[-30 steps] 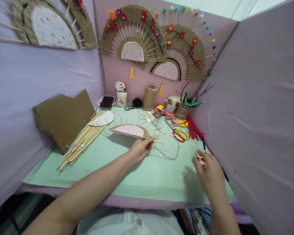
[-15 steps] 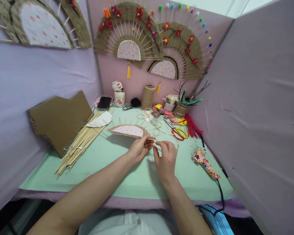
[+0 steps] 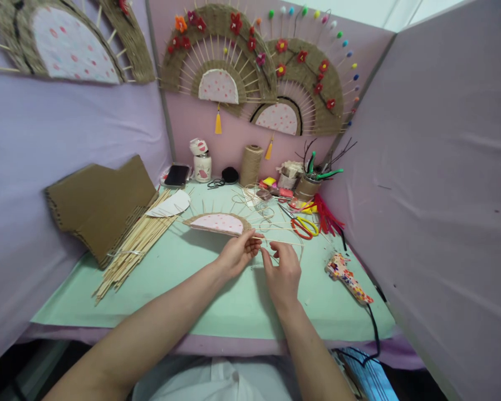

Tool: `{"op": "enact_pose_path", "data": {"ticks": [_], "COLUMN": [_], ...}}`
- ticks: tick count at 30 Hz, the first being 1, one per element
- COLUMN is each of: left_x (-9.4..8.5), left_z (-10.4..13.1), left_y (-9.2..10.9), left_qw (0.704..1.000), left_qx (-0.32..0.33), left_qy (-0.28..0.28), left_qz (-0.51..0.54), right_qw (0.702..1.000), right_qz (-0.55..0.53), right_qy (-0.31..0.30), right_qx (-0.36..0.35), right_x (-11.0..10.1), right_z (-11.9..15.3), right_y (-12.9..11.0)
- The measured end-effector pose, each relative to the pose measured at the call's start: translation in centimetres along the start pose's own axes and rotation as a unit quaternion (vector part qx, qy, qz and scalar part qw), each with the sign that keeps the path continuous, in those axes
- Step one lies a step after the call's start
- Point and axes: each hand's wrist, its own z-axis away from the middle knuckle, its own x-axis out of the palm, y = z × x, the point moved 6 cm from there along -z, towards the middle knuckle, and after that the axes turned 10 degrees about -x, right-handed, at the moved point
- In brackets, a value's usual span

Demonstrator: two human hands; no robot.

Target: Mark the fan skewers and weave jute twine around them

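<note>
A small half-round fan piece [image 3: 219, 223], with a pink spotted white centre, a jute-wrapped rim and thin sticks fanning out, is tilted just above the table. My left hand [image 3: 240, 255] grips its right corner, thumb on top, by the lowest sticks. Close by on the right, my right hand [image 3: 283, 270] has curled fingers, with thumb and index near a thin strand of jute twine [image 3: 302, 253] beside the stick ends. Most of what those fingers pinch is hidden.
Left are a bundle of sticks [image 3: 136, 245], a white paper piece [image 3: 170, 204] and cardboard [image 3: 102, 200]. Scissors [image 3: 304, 225] lie beyond my right hand, a patterned glue gun [image 3: 348, 278] at the right. A twine spool [image 3: 251, 166] stands behind. Finished fans [image 3: 219, 53] hang on the wall.
My right hand's fingers have curled and shifted slightly down, away from the lowest stick. My left hand and the fan piece stay nearly still; the whole view has drifted a little.
</note>
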Motion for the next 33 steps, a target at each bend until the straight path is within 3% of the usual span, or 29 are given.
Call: {"op": "enact_pose_path", "data": {"ticks": [11, 21, 33], "left_x": [0.24, 0.40, 0.37], "left_z": [0.24, 0.59, 0.63], "left_y": [-0.15, -0.18, -0.28], "left_qw": [1.000, 1.000, 1.000], "left_qx": [-0.014, 0.000, 0.006], "left_qy": [-0.011, -0.010, 0.012], "left_qz": [-0.004, -0.008, -0.006], "right_qw": [0.999, 0.998, 0.999], "right_qz": [-0.004, 0.069, 0.045], "right_qy": [0.005, -0.001, -0.015], "right_qx": [-0.038, -0.015, -0.009], "right_x": [-0.22, -0.54, -0.38], "right_z": [-0.33, -0.33, -0.66], "right_y": [-0.15, 0.07, 0.57]}}
